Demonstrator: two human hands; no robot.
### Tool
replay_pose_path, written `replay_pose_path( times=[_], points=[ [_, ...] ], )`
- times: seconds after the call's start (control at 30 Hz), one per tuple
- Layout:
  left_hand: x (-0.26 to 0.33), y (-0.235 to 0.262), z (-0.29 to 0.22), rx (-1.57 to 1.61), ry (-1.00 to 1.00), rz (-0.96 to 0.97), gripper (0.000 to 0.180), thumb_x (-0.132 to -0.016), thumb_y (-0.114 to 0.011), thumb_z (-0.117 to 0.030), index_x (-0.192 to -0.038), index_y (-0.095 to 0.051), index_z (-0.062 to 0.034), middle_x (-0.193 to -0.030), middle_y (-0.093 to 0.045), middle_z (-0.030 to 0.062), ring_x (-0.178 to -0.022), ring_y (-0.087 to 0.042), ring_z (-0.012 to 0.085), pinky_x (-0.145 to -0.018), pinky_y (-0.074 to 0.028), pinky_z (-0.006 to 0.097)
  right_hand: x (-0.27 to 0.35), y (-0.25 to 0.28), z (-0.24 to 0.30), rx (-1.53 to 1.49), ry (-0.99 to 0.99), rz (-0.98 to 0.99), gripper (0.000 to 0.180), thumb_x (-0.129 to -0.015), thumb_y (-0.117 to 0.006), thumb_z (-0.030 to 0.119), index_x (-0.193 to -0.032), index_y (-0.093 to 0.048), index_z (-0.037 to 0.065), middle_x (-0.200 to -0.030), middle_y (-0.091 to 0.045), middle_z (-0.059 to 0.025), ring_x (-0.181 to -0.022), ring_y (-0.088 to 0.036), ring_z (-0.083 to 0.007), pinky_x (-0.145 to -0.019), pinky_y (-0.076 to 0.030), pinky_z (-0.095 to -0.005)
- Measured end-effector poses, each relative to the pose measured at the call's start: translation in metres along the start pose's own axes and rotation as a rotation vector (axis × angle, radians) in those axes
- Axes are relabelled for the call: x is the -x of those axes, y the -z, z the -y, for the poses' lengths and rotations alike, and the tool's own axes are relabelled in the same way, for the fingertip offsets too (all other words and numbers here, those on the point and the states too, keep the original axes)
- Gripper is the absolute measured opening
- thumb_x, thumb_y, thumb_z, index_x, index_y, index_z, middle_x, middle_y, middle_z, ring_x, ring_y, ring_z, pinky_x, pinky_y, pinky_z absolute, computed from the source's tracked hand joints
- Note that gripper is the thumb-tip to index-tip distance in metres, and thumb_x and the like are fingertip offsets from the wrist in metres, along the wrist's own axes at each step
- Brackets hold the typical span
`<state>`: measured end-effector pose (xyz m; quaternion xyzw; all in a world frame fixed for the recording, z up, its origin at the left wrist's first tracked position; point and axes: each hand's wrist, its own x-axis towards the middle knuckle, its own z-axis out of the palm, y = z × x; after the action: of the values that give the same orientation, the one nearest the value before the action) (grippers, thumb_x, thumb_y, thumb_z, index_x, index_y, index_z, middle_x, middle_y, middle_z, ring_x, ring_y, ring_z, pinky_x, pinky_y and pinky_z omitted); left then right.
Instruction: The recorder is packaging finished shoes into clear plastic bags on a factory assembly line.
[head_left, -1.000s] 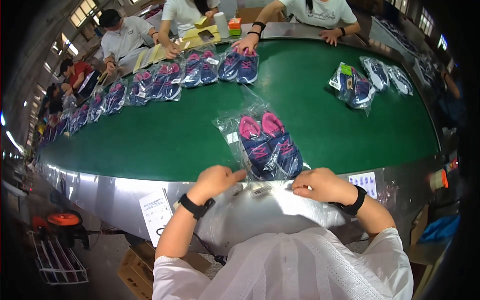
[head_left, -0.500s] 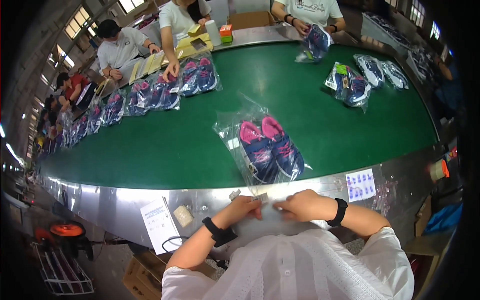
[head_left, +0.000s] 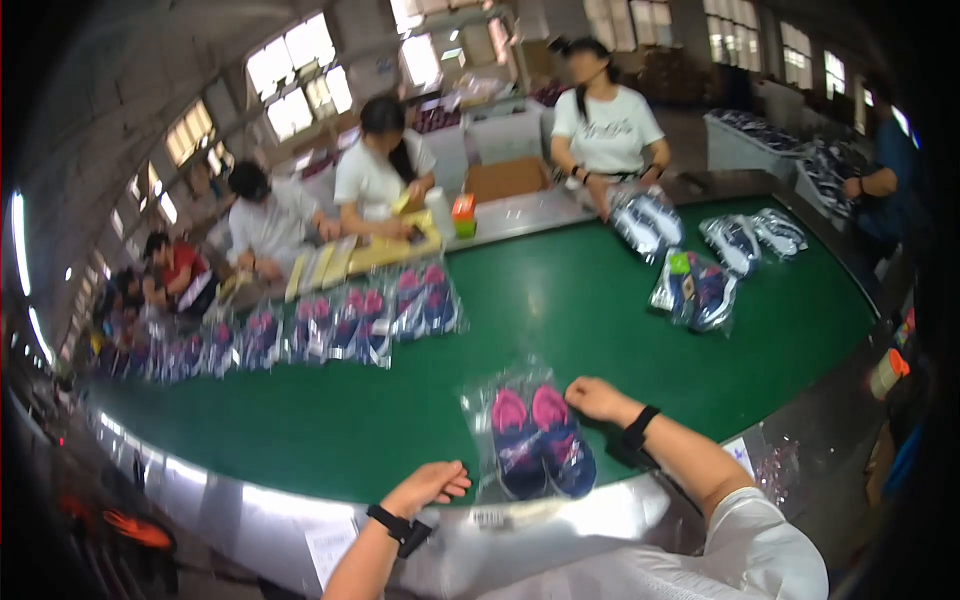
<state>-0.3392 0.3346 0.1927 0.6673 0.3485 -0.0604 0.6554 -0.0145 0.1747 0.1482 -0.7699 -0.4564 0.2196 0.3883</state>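
A clear plastic bag (head_left: 480, 415) with a pair of navy sneakers (head_left: 545, 455), pink inside and pink-laced, lies on the green table (head_left: 370, 420) at its near edge. My right hand (head_left: 598, 398) is beside the bag's upper right part, its fingers curled together; whatever they may pinch is hidden. Left of the bag, my left hand (head_left: 432, 483) hovers over the near rim with loosely bent fingers apart and nothing visible in them. A small barcode label (head_left: 490, 518) shows on the metal rim just below the sneakers.
Bagged sneakers (head_left: 345, 325) line the table's far left side. More bagged sneakers (head_left: 695, 290) lie at the right. Across the table a person (head_left: 610, 125) holds a bagged pair; other people work at the left. A printed sheet (head_left: 328, 545) lies on the near metal rim.
My hands have moved apart from below the bag: the right up along its right side, the left out to its left. The view has tilted up, showing more of the room.
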Motion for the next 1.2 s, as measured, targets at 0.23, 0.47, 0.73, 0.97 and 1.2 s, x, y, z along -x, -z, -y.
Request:
replay_pose_path(
  times=[0.23, 0.47, 0.73, 0.97, 1.2],
  points=[
    [-0.112, 0.012, 0.013, 0.075, 0.096, -0.053, 0.06, -0.088, -0.045, -0.056, -0.116, -0.05, -0.0027, -0.105, -0.058, 0.0056, -0.091, -0.058, 0.0156, -0.078, -0.049, 0.033, -0.057, -0.063, -0.029, 0.187, -0.223, -0.025, 0.044, -0.085, -0.043, 0.035, -0.092, -0.063, -0.004, -0.101, -0.06, -0.0251, -0.095, -0.057, -0.0408, -0.085, -0.044, -0.0442],
    [-0.124, -0.025, -0.022, 0.277, -0.059, 0.052, 0.05, -0.085, -0.053, -0.052, -0.109, -0.061, -0.0084, -0.098, -0.063, 0.0012, -0.083, -0.057, 0.0109, -0.069, -0.047, 0.026, -0.063, -0.068, -0.04, -0.042, -0.354, 0.031, 0.055, -0.083, -0.046, 0.041, -0.101, -0.06, -0.009, -0.106, -0.059, -0.0277, -0.101, -0.057, -0.0385, -0.086, -0.043, -0.0404],
    [-0.101, -0.006, -0.013, 0.608, -0.26, 0.108, 0.043, -0.093, -0.042, -0.044, -0.1, -0.058, -0.0049, -0.096, -0.063, 0.0082, -0.082, -0.059, 0.0174, -0.073, -0.049, 0.032, -0.043, -0.072, 0.014, -0.382, -0.203, 0.084, 0.037, -0.081, -0.061, 0.037, -0.078, -0.063, 0.0, -0.078, -0.063, -0.0095, -0.077, -0.055, -0.0145, -0.069, -0.045, -0.0306],
    [-0.075, 0.016, -0.007, 0.731, -0.452, -0.229, 0.031, -0.094, -0.038, -0.032, -0.09, -0.056, -0.0068, -0.075, -0.063, 0.0083, -0.055, -0.057, 0.0203, -0.048, -0.048, 0.031, -0.001, -0.051, 0.098, -0.7, 0.077, 0.039, 0.013, -0.084, -0.061, 0.01, -0.075, -0.055, 0.003, -0.08, -0.061, -0.0033, -0.077, -0.054, -0.0101, -0.074, -0.046, -0.0263],
    [-0.023, 0.056, -0.071, 0.494, -0.847, -0.344, 0.013, -0.09, -0.051, -0.016, -0.09, -0.055, -0.0031, -0.077, -0.055, 0.0015, -0.066, -0.05, 0.0075, -0.061, -0.043, 0.022, 0.012, 0.017, 0.144, -0.605, 0.263, -0.195, 0.011, -0.085, -0.059, 0.011, -0.079, -0.058, 0.003, -0.077, -0.058, -0.0005, -0.073, -0.05, -0.0074, -0.07, -0.044, -0.0247]
  ],
)
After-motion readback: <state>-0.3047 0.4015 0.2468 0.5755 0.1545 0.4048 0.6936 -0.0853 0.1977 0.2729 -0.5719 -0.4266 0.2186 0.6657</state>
